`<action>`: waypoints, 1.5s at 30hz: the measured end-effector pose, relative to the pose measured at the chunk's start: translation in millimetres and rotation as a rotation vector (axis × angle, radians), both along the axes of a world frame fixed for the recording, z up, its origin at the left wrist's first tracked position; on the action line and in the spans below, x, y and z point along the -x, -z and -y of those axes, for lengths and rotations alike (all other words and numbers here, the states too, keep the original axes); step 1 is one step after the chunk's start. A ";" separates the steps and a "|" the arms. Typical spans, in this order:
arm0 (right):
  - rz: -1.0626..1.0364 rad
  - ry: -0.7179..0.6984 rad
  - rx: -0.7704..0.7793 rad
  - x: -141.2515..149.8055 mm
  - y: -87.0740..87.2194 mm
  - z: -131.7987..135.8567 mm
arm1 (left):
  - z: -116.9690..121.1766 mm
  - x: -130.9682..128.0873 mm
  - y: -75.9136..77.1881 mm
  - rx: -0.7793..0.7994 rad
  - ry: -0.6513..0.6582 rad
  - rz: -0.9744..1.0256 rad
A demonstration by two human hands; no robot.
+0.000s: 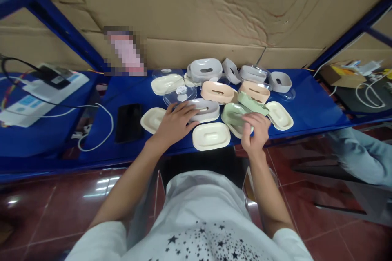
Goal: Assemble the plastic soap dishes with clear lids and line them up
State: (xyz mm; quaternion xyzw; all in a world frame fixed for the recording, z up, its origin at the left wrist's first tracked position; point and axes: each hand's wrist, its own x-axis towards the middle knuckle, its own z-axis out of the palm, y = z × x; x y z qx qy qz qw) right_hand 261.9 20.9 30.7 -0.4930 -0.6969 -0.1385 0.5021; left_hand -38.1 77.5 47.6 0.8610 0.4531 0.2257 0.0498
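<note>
My left hand (176, 124) rests with fingers spread over the left end of a grey oval soap dish (210, 110), its thumb along the near side. My right hand (257, 128) is closed around the right end of a green oval soap dish (231, 113), fingers above and thumb low. A green slotted piece (252, 104) leans at an angle behind that hand. Between my hands, near the table edge, lies a cream oval tray (211, 136). Another cream tray (151, 119) is partly behind my left hand, and one more cream tray (280, 116) lies to the right.
Behind stand peach dishes (217, 91), grey dishes (205, 69) and clear plastic lids (180, 93) on the blue table (318, 106). A black phone (128, 123) and white cable (112, 124) lie left. A seated person's leg (364, 155) is at the right.
</note>
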 end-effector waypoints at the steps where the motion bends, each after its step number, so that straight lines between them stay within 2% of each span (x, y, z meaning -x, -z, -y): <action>1: 0.074 -0.126 0.050 4.7 -6.3 2.3 | -1.5 0.4 -0.2 0.012 0.006 0.023; 4: 0.295 -0.403 0.203 20.4 -15.1 11.3 | 1.3 2.3 2.1 0.039 0.008 0.140; 7: 0.426 -0.477 0.323 33.7 -7.1 19.3 | 5.0 5.9 6.7 0.077 -0.002 0.233; 10: 0.430 -0.475 0.389 38.6 5.6 18.9 | 5.7 9.3 6.2 0.140 -0.016 0.302; 14: 0.349 -0.477 0.399 37.6 15.2 11.9 | 7.1 10.9 -9.7 0.171 -0.101 0.375; 16: 0.332 -0.467 0.381 37.7 17.9 10.9 | 7.3 10.4 -19.8 0.129 -0.122 0.385; 19: 0.329 -0.445 0.358 38.5 20.5 12.8 | 2.1 9.0 -28.5 -0.026 -0.120 0.342; 23: 0.318 -0.418 0.336 38.2 22.8 14.9 | -19.5 7.2 -27.6 -0.172 -0.176 0.208; 31: 0.272 -0.390 0.292 39.5 30.7 15.0 | -72.4 11.5 -26.1 -0.153 -0.220 0.121; 37: 0.254 -0.418 0.299 38.8 27.3 14.8 | -80.0 10.2 -33.0 -0.156 -0.189 0.063; 42: 0.241 -0.440 0.306 39.2 26.4 14.5 | -94.6 6.3 -41.9 -0.119 -0.141 -0.075; 45: 0.228 -0.460 0.351 38.5 23.2 14.5 | -99.8 5.1 -43.6 -0.120 -0.121 -0.038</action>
